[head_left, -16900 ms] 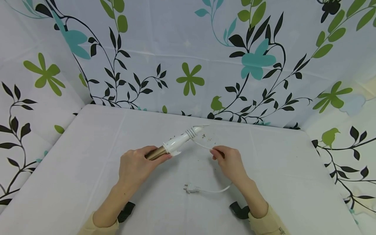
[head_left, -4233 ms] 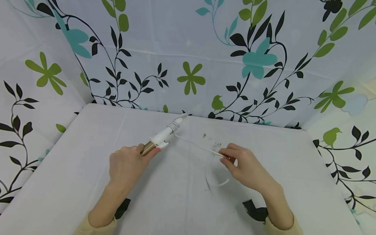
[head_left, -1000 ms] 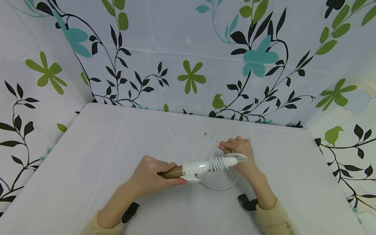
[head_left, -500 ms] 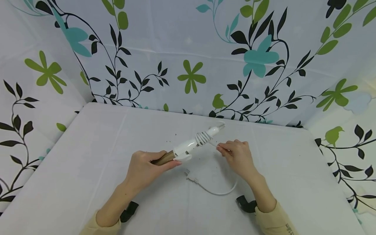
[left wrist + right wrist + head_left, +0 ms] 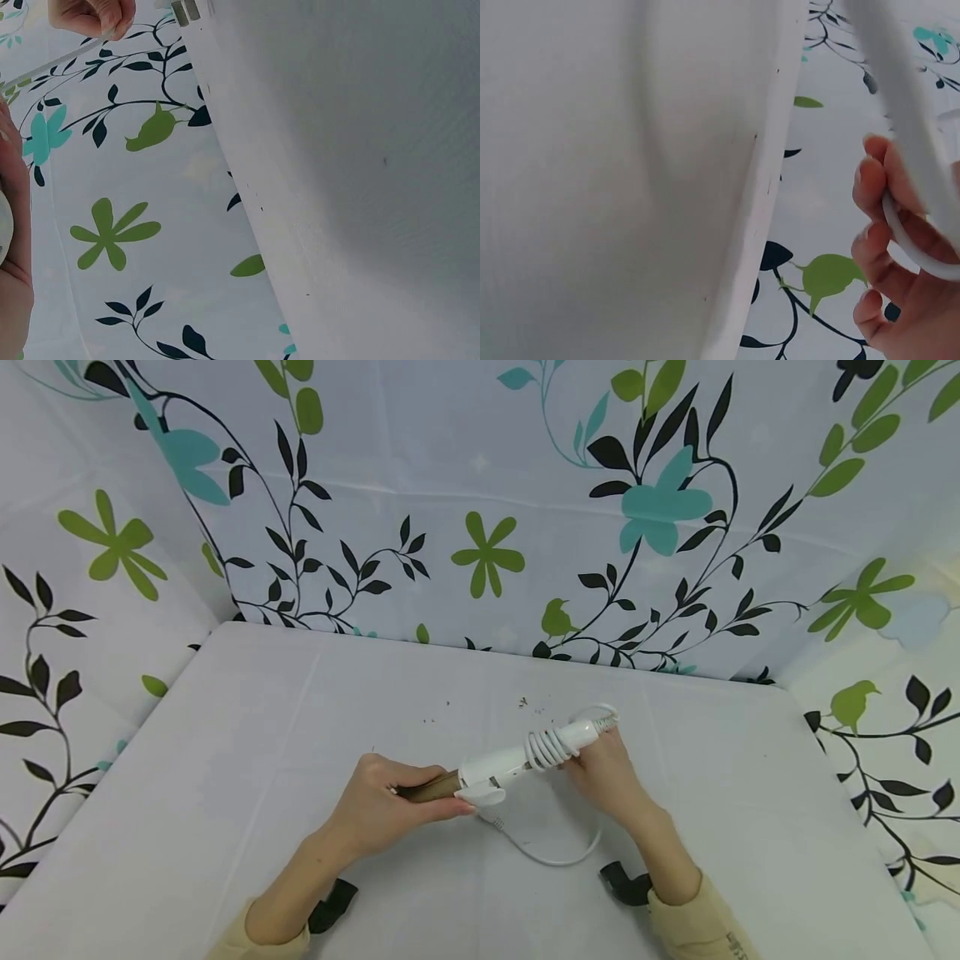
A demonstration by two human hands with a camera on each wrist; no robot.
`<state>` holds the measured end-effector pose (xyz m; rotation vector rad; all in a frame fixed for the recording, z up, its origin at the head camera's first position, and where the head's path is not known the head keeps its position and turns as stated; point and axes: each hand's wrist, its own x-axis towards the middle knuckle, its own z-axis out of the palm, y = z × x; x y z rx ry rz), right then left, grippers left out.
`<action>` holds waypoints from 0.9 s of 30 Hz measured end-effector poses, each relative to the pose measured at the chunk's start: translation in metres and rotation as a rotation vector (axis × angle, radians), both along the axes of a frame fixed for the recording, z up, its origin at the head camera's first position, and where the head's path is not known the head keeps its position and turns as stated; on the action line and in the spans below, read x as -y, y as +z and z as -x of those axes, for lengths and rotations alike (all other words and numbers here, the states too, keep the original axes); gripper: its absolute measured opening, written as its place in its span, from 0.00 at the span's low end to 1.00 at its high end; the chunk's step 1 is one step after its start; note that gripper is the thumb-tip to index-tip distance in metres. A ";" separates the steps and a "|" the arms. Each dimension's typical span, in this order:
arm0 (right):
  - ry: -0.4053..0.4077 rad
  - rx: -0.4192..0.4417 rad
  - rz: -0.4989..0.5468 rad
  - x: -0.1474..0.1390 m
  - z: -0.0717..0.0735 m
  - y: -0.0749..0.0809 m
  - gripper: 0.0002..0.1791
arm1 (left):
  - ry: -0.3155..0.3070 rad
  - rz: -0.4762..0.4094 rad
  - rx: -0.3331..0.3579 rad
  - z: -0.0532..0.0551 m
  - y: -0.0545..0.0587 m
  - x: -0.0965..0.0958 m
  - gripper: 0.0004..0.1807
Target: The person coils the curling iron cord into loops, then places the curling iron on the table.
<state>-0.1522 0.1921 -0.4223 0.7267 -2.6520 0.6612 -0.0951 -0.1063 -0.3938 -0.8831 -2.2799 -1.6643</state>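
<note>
Nearest you, two pale yellow sleeves run off the bottom of the head view, each beside a black wrist fitting; the bench's near edge is cut off there too. The cord bows in a loose curve between your hands, ending in a white plug. The clamp lever partly covers this plug; its metal prongs show at the top of the left wrist view. Whether the plug rests or hangs, you cannot tell.

Your left hand, fingers curled, grasps the curling iron by its gold barrel, hiding the barrel's tip. The iron is held tilted above the bench between your hands, its white handle wrapped in cord coils and pointing away to your right. Your right hand lies partly hidden behind that handle; the wrist views show its fingers bent, pinching the cord. A blurred white band crosses the right wrist view; handle or cord, you cannot tell.

The white bench spreads widely beyond both arms to slanting side edges. Past the iron lie small brown specks, then a strip of bench up to the far edge, where a leaf-and-flower-patterned curtain rises.
</note>
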 end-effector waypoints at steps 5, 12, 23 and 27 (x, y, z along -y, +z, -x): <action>0.110 0.076 -0.019 0.006 -0.002 0.000 0.06 | 0.091 0.018 0.055 -0.002 0.001 0.000 0.17; 0.111 0.110 -0.067 0.003 -0.002 0.007 0.04 | 0.382 0.083 0.157 -0.002 0.004 0.002 0.21; 0.209 0.016 0.016 0.002 -0.005 0.016 0.02 | 0.576 0.356 -0.141 0.014 -0.008 0.013 0.24; 0.298 0.001 0.043 0.007 -0.011 0.022 0.01 | 0.580 0.386 -0.109 0.014 -0.007 0.015 0.22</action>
